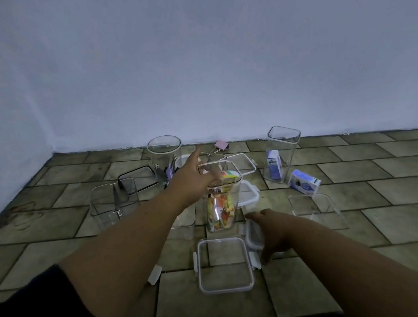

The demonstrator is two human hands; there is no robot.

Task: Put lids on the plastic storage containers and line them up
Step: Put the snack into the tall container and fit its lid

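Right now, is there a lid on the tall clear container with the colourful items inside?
No, the tall container is open at the rim, and a clip-lock lid lies flat on the floor tiles before it.

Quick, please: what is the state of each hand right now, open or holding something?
Left hand: grips the rim of the tall container.
Right hand: grips a small lid.
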